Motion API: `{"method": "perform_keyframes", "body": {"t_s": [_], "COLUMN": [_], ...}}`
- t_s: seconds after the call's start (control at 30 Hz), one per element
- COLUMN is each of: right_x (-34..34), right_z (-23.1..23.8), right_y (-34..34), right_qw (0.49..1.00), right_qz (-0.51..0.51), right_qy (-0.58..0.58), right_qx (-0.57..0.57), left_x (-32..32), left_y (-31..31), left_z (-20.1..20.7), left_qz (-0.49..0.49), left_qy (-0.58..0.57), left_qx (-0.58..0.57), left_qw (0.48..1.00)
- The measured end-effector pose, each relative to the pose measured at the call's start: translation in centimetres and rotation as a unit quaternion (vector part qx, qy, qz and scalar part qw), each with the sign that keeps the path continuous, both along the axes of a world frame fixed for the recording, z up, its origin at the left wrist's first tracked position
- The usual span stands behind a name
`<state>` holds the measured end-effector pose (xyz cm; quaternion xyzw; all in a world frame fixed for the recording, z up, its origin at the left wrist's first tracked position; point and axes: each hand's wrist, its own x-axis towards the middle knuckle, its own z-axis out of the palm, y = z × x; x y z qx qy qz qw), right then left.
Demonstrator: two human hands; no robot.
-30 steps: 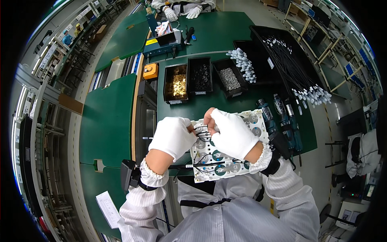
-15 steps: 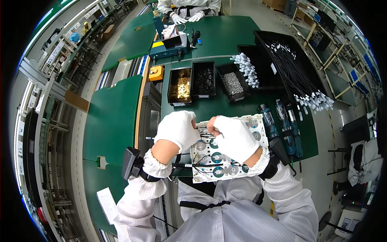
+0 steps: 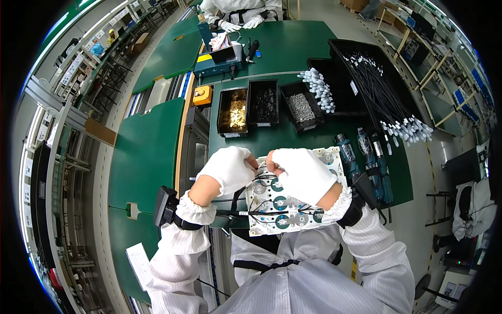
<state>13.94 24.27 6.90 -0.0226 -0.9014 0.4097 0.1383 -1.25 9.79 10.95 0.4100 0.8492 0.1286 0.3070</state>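
A white panel (image 3: 261, 228) with round green and grey discs lies in front of me at the table's near edge. Thin black cables (image 3: 267, 178) run across it, and a bundle of them (image 3: 229, 213) leaves its left side. My left hand (image 3: 228, 170), in a white glove with bare fingertips, pinches a cable at the panel's far left corner. Just to the right, my right hand (image 3: 304, 175), gloved the same way, reaches over the panel with its fingers closed. Its own fingers hide what they hold. The two sets of fingertips are a small gap apart.
Beyond the panel stand black bins of brass parts (image 3: 232, 112), black parts (image 3: 263, 104) and silver fasteners (image 3: 301, 110). Several power screwdrivers (image 3: 370, 162) lie to the right. A black tray (image 3: 351, 86) holds white-tipped cables. A co-worker's gloved hands (image 3: 253, 22) rest across the table.
My left hand has shifted slightly down and left, and its wrist has swung left. My right hand has moved slightly left, its fingertips nearer the left hand's. The panel has barely moved.
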Motion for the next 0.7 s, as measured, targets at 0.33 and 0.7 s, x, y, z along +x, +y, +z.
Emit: {"method": "perform_keyframes", "body": {"t_s": [0.33, 0.7], "right_x": [-2.3, -3.9], "right_z": [0.8, 0.4], "right_y": [1.7, 2.0], "right_qw": [0.995, 0.974], "right_qz": [0.061, 0.131], "right_qy": [-0.067, -0.17], "right_qx": [-0.031, -0.068], "left_x": [-0.6, -2.6], "left_y": [-2.1, -2.2], "left_z": [-2.9, -3.3], "left_qz": [0.019, 0.023], "left_qy": [-0.056, -0.189], "left_qx": [0.13, 0.081], "left_qw": [0.99, 0.978]}}
